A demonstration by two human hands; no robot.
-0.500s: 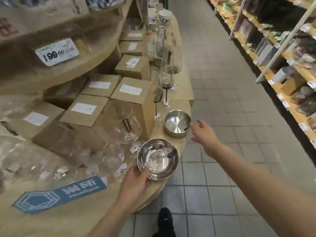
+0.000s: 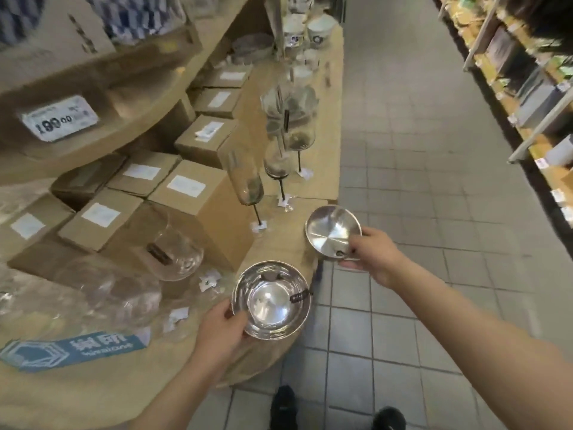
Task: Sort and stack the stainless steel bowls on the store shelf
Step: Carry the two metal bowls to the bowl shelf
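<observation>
Two stainless steel bowls are in the head view. The larger bowl (image 2: 270, 301) sits at the rounded front edge of the wooden shelf (image 2: 279, 243), and my left hand (image 2: 221, 328) grips its near-left rim. The smaller bowl (image 2: 333, 232) is tilted and lifted at the shelf's edge, partly over the aisle, with my right hand (image 2: 373, 254) closed on its right rim. Both bowls are shiny inside and carry a small dark label.
Stemmed wine glasses (image 2: 280, 156) stand just behind the bowls. Brown cardboard boxes (image 2: 198, 209) fill the shelf to the left, with round clear glasses (image 2: 173, 252) in front of them. A tiled aisle (image 2: 418, 181) runs on the right beside another shelving rack (image 2: 527, 88).
My right hand reached the smaller bowl, took hold of its rim and lifted it tilted off the shelf. My left hand kept its grip on the larger bowl.
</observation>
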